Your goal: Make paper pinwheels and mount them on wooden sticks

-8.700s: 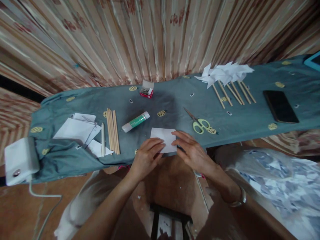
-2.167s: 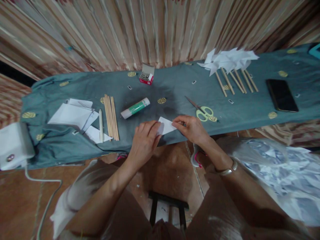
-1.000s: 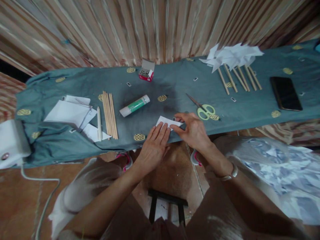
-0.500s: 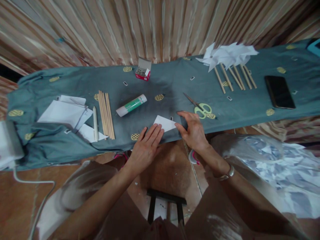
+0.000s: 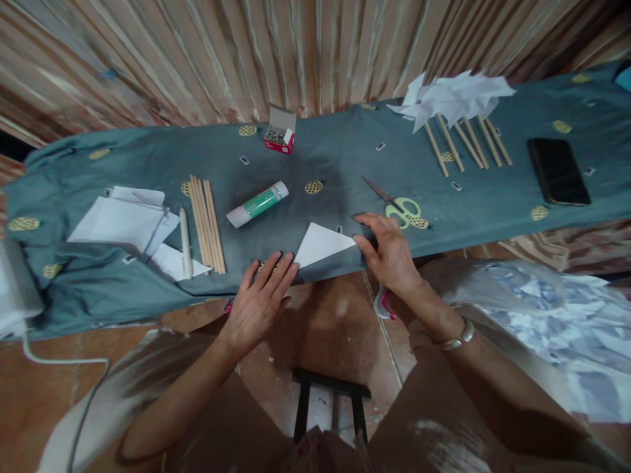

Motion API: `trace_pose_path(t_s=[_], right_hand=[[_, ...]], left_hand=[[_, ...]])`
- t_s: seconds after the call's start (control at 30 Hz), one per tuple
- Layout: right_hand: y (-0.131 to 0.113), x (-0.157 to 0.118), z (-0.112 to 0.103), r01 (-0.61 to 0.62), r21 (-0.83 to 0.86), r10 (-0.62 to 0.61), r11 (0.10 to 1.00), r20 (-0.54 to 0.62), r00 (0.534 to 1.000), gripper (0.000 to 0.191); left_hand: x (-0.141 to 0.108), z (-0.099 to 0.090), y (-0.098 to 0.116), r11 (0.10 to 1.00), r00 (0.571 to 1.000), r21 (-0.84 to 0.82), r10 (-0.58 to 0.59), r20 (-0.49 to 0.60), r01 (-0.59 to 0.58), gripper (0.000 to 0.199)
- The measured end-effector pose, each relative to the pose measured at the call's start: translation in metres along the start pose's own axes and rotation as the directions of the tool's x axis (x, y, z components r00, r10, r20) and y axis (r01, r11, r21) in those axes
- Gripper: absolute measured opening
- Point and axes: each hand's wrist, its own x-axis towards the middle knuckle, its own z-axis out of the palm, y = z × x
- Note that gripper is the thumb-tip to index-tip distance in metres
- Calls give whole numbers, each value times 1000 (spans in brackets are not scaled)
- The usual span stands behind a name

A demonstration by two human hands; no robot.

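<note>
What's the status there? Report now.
Left grip, right grip both open. Triangular white paper flat on cloth, one corner by each. Green-handled scissors just beyond right grip.

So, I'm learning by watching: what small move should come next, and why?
Perhaps pinch the right tip of the white paper triangle with the right hand: its thumb is at that tip, while its forefinger stands apart.

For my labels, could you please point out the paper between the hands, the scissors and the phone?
Paper (image 5: 321,246): head view, its middle.
Scissors (image 5: 391,199): head view, near pivot.
Phone (image 5: 559,171): head view, dark face.
</note>
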Motion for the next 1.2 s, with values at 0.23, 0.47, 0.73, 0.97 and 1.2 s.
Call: trace_pose_path(t_s=[0.23, 0.47, 0.73, 0.97, 1.2], right_hand=[[3, 1, -2, -22, 43, 22, 999, 6, 1000, 33], [-7, 10, -6, -101, 156, 89, 983, 81, 993, 31], [-21, 19, 0, -123, 341, 48, 932, 222, 974, 7], [-38, 30, -5, -209, 621, 67, 755, 244, 967, 14], [-48, 39, 0, -217, 728, 114, 651, 189, 975, 8]], left_hand=[[-8, 1, -3, 1000, 1000, 6, -9, -11, 9, 52], [-2, -3, -6, 992, 994, -122, -28, -105, 15, 59], [21, -17, -7, 709, 931, -663, -361, -49, 240, 54], [55, -37, -8, 39, 763, -939, -595, 252, 341, 72], [73, -48, -4, -109, 756, -907, -518, 400, 406, 41]])
